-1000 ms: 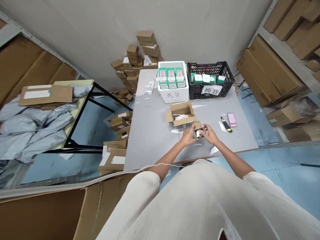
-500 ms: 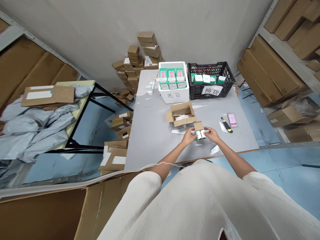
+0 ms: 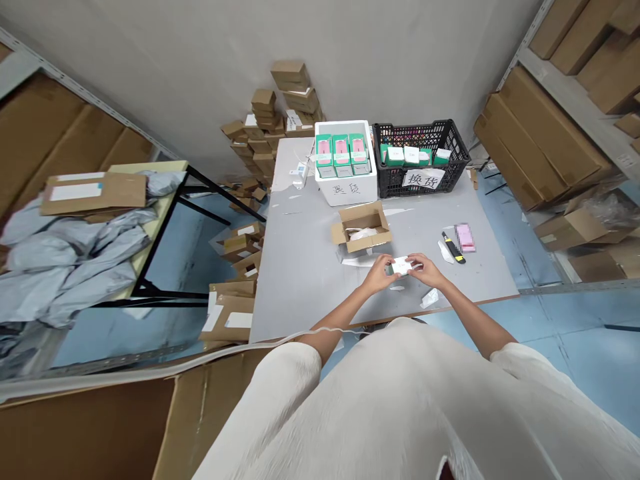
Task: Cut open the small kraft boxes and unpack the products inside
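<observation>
Between my two hands is a small green box (image 3: pixel 400 267) with a white top, its lid closed. My left hand (image 3: pixel 379 274) grips its left side, and my right hand (image 3: pixel 423 271) grips the right side. Just behind them on the grey table (image 3: pixel 300 267), an open brown carton (image 3: pixel 363 227) holds crumpled white material. A scrap of clear wrapping (image 3: pixel 429 298) lies in front of my right hand. Farther right are a black and yellow cutter (image 3: pixel 453 248) and a pink rectangular item (image 3: pixel 465 238).
At the table's back stand a white bin (image 3: pixel 347 190) with green and pink boxes and a black crate (image 3: pixel 420 183) with green boxes. Left, grey parcels (image 3: pixel 75 253) cover a side table. Cartons are stacked behind the table; shelves stand right. A pale cable crosses in front of me.
The brown flap that stood up on the small box has folded down, and a white top now shows. Both hands remain at its sides.
</observation>
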Motion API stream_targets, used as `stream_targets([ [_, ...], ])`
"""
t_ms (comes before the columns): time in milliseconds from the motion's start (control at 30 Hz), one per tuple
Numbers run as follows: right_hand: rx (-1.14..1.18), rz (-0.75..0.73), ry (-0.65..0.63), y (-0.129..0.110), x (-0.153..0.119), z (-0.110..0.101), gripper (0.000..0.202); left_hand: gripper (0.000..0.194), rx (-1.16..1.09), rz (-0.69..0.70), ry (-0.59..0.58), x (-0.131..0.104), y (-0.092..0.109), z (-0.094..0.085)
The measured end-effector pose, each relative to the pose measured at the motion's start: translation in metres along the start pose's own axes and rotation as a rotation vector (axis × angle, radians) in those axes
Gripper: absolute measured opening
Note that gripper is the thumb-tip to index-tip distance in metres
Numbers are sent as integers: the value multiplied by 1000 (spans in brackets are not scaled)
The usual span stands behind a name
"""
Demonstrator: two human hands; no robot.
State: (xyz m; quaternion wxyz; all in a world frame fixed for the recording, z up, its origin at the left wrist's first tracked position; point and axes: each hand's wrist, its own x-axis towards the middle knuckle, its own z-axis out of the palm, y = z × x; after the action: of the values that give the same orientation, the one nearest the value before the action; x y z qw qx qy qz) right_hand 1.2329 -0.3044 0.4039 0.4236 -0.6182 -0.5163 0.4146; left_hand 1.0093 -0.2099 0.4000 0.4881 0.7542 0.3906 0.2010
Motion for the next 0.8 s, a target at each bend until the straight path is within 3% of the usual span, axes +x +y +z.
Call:
stream_targets([
  [100, -60, -18, 1, 4, -1, 0, 36, 46, 61, 25, -28, -1, 0, 1],
  [467, -132, -43, -34, 7, 1, -1, 30, 39, 284, 119, -104, 0, 6, -1],
  [800, -171, -71, -92, 11, 6, -3, 28, 39, 637, 290, -86, 2, -5, -2],
])
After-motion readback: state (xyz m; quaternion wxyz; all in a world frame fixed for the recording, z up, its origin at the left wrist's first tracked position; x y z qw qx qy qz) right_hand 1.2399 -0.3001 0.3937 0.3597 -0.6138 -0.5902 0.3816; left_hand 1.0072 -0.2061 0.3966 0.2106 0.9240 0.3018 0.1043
